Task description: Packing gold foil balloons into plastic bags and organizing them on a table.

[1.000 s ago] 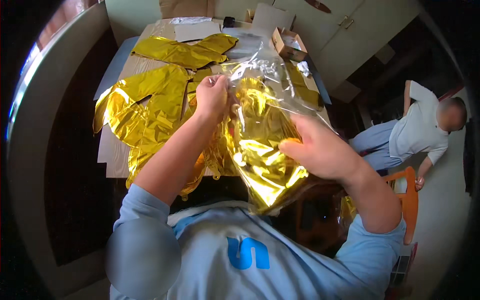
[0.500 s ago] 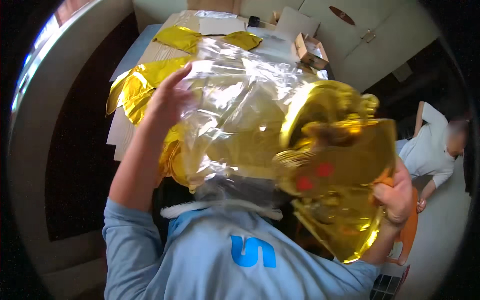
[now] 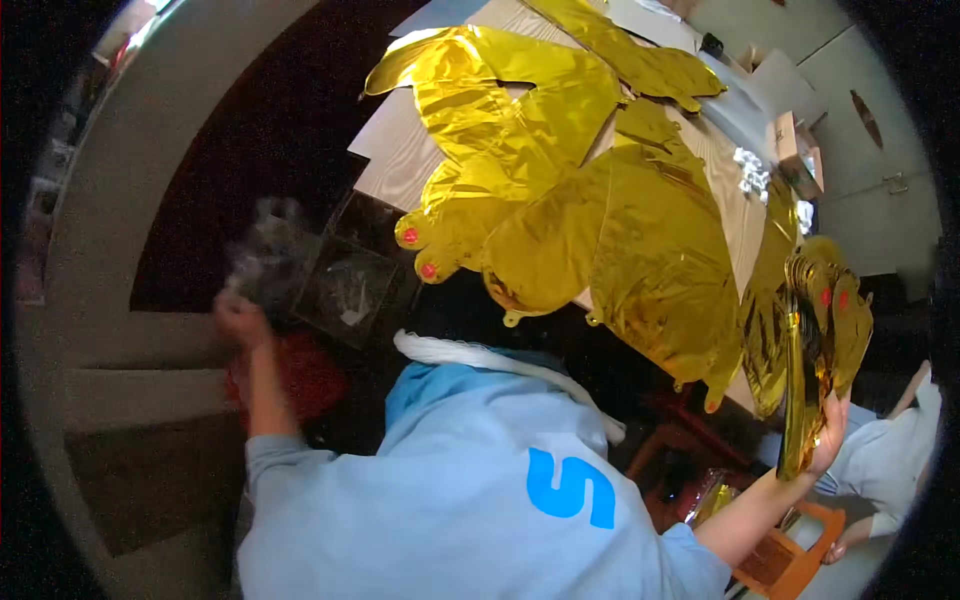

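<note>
the gold foil balloon (image 3: 815,350) in my right hand (image 3: 830,430), at the right edge of the frame, could crease or slip, i think, because i pinch only its lower edge and the rest stands tall and floppy above my fingers (image 3: 838,412). my left hand (image 3: 240,318), at middle left, is closed around a crumpled clear plastic wrapper (image 3: 268,262) that sticks up above my knuckles; it is blurred, so the grip itself is hard to read. more gold balloons (image 3: 600,220) hang off the near edge of the table (image 3: 390,160) at upper centre and might slide down.
</note>
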Motion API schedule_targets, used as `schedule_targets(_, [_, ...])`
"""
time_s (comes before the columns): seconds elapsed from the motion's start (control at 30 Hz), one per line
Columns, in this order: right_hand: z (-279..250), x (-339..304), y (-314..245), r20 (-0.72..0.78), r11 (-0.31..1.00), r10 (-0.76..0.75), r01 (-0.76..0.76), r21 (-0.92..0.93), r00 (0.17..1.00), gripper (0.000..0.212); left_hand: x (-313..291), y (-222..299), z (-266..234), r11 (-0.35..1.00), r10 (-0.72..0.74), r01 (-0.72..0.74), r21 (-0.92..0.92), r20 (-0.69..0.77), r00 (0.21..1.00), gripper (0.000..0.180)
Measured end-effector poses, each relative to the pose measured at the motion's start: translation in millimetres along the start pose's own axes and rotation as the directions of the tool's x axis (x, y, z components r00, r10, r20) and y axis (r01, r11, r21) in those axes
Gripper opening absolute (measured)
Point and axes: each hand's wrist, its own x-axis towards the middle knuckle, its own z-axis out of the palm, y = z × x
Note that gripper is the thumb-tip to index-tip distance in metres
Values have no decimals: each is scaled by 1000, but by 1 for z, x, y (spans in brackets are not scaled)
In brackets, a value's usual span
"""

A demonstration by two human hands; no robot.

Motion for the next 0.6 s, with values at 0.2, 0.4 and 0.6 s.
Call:
schedule_targets(0.2, [47,12,14,-183,1000,9,-11,-9,983,53,-139,44,85,913,-171,-331,237,961,217,40])
schedule_targets(0.4, [85,-2,11,-211,997,-27,12,-73,977,61,-159,90,134,864,-148,-502,35,971,-187,38])
schedule_targets(0.6, [130,28,29,-133,998,10,-18,-55,991,60,-146,116,134,900,-144,-431,62,976,-162,35])
